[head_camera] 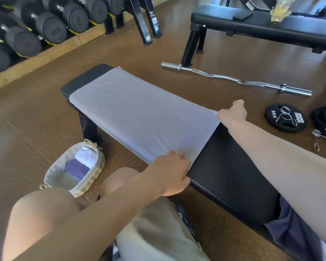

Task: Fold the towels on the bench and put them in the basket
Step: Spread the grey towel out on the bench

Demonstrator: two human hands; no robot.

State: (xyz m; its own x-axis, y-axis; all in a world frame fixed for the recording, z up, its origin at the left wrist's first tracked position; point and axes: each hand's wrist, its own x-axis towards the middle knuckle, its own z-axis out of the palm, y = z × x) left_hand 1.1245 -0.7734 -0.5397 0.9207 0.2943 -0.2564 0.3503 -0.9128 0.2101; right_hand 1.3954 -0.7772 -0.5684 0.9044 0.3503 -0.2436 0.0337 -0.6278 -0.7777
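Observation:
A pale grey towel (137, 112) lies spread flat along the black bench (231, 176). My left hand (172, 171) grips the towel's near corner at the bench's front edge. My right hand (233, 113) pinches the towel's other near corner at the bench's far edge. On the floor to the left of the bench stands a woven basket (94, 174) with a cloth lining, holding a folded white towel (85, 155) and a folded purple towel (76, 169). A dark blue cloth (297, 234) lies on the bench's near end under my right arm.
A curl bar (233, 79) lies on the brown floor beyond the bench. A 5 kg plate (285, 117) with spring clips sits at right. A second bench (262, 25) stands at the back right, and a dumbbell rack (36, 29) lines the back left. My knees are below the bench.

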